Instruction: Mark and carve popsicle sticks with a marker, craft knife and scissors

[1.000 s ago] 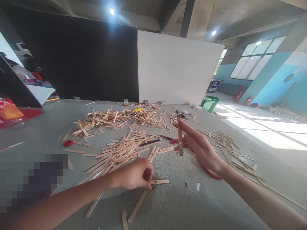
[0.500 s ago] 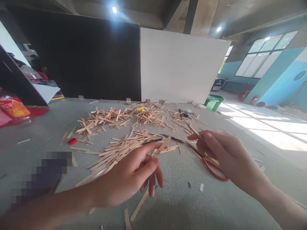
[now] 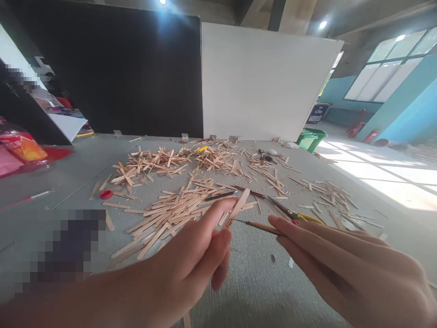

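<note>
My left hand (image 3: 194,264) is raised close to the camera and pinches a flat wooden stick (image 3: 238,206) that slants up to the right. My right hand (image 3: 344,269) is beside it on the right, fingers together, holding a second wooden stick (image 3: 261,226) that points left toward the first one. The two sticks almost meet at their ends above the grey table (image 3: 259,291). Below and behind the hands lies a big heap of loose wooden sticks (image 3: 177,209).
More stick piles (image 3: 205,161) spread across the back of the table. Pliers with red and yellow handles (image 3: 293,213), a dark pen (image 3: 220,196), a red-tipped pencil (image 3: 247,190) and a small red ring (image 3: 106,194) lie among them. Black and white boards (image 3: 205,77) stand behind.
Both hands rose from the table toward the camera. The left hand picked up a stick from the table. The right hand turned its stick from upright to pointing left.
</note>
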A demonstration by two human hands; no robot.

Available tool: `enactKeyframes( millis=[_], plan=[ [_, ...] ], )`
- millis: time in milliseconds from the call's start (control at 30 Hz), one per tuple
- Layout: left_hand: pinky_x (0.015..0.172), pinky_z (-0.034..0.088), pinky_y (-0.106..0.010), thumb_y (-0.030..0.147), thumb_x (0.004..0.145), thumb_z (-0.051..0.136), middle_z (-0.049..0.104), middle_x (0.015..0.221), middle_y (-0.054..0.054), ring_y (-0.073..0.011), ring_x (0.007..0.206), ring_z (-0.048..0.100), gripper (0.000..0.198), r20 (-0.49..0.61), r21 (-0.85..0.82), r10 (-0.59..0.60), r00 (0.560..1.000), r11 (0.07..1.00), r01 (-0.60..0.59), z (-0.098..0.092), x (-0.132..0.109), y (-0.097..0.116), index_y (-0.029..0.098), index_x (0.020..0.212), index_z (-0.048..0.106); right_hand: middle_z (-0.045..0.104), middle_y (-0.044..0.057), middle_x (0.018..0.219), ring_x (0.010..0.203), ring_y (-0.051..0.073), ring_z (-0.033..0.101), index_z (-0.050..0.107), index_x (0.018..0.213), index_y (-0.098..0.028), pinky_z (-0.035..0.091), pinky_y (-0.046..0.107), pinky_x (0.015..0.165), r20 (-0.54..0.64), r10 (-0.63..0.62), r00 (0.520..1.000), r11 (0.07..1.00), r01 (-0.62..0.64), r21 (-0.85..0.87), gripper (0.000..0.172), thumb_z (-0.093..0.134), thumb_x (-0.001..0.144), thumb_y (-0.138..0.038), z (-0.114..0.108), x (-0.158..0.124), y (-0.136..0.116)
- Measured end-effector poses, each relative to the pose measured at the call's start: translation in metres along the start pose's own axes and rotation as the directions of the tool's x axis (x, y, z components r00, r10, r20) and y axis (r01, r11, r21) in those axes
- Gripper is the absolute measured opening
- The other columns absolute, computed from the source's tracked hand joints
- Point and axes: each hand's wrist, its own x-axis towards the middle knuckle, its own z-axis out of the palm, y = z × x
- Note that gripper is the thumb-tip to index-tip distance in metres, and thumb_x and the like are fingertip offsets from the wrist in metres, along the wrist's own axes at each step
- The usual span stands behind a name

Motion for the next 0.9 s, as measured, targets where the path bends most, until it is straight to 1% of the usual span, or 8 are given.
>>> enactKeyframes(
  millis=[167,400,533,600,667,733,800,900],
  plan=[
    [0.069,0.044,-0.032,0.059,0.11,0.022,0.059,0.076,0.003,-0.0162,0.066,0.051,0.058,-0.039,0.063,0.034,0.999,0.998,-0.031,0.003,-0.003,0.004,0.03,0.16,0.02,0.078,0.002,0.085,0.06,0.016,0.07,0.069,0.13,-0.023,0.052,0.029,0.051,-0.013,-0.052,0.999,0.998,0.051,-0.047,0.03,0.055,0.104,-0.016,0.0,0.002,0.001],
    [0.065,0.045,-0.029,0.057,0.111,0.023,0.06,0.075,0.003,-0.0155,0.064,0.051,0.058,-0.072,0.09,0.041,0.997,0.995,-0.035,0.004,-0.002,0.003,0.029,0.162,0.019,0.079,0.004,0.088,0.065,0.018,0.071,0.066,0.135,-0.022,0.052,0.029,0.052,0.016,-0.066,0.998,0.995,0.067,-0.08,0.034,0.056,0.104,-0.015,0.004,-0.002,0.004],
    [0.059,0.045,-0.027,0.055,0.11,0.025,0.054,0.067,0.005,-0.0153,0.058,0.05,0.061,-0.058,0.148,0.012,0.998,0.989,-0.003,0.002,-0.004,0.009,0.026,0.163,0.017,0.079,0.007,0.091,0.068,0.02,0.072,0.05,0.154,-0.02,0.053,0.03,0.054,0.116,-0.131,0.985,0.983,0.144,-0.112,0.048,0.046,0.106,-0.015,0.003,-0.009,0.007],
    [0.056,0.045,-0.026,0.054,0.109,0.029,0.051,0.063,0.006,-0.0155,0.055,0.05,0.063,-0.066,0.194,0.02,0.998,0.981,-0.007,0.002,-0.003,0.011,0.024,0.163,0.019,0.079,0.011,0.094,0.069,0.022,0.072,0.039,0.161,-0.013,0.051,0.031,0.054,0.171,-0.183,0.968,0.965,0.21,-0.158,0.054,0.04,0.107,-0.017,0.002,-0.013,0.006],
    [0.052,0.044,-0.025,0.052,0.108,0.032,0.049,0.059,0.007,-0.0153,0.05,0.048,0.062,-0.098,0.235,0.05,0.994,0.972,-0.026,0.004,-0.002,0.01,0.023,0.163,0.024,0.079,0.014,0.094,0.068,0.023,0.071,0.033,0.162,-0.005,0.051,0.032,0.053,0.215,-0.245,0.945,0.934,0.29,-0.211,0.056,0.038,0.107,-0.017,0.0,-0.016,0.002],
    [0.05,0.043,-0.025,0.05,0.108,0.031,0.047,0.055,0.008,-0.015,0.046,0.046,0.06,-0.123,0.263,0.063,0.99,0.964,-0.029,0.006,0.0,0.009,0.023,0.162,0.027,0.078,0.013,0.089,0.064,0.022,0.069,0.038,0.158,0.0,0.051,0.033,0.053,0.232,-0.28,0.932,0.906,0.336,-0.257,0.056,0.04,0.105,-0.017,0.0,-0.017,-0.003],
    [0.048,0.043,-0.024,0.048,0.108,0.031,0.046,0.053,0.009,-0.0148,0.043,0.046,0.059,-0.134,0.288,0.057,0.989,0.958,-0.016,0.008,0.001,0.007,0.022,0.161,0.03,0.075,0.01,0.081,0.058,0.02,0.066,0.047,0.151,0.001,0.049,0.032,0.049,0.233,-0.277,0.932,0.913,0.331,-0.238,0.05,0.043,0.104,-0.016,0.0,-0.014,-0.005],
    [0.05,0.045,-0.023,0.046,0.107,0.034,0.047,0.053,0.009,-0.0151,0.046,0.05,0.057,-0.149,0.323,0.07,0.986,0.946,-0.019,0.008,0.0,0.005,0.022,0.159,0.035,0.071,0.005,0.075,0.053,0.016,0.062,0.058,0.139,-0.011,0.046,0.027,0.046,0.2,-0.156,0.967,0.976,0.182,-0.116,0.039,0.042,0.104,-0.014,0.0,-0.008,-0.006]
  ],
)
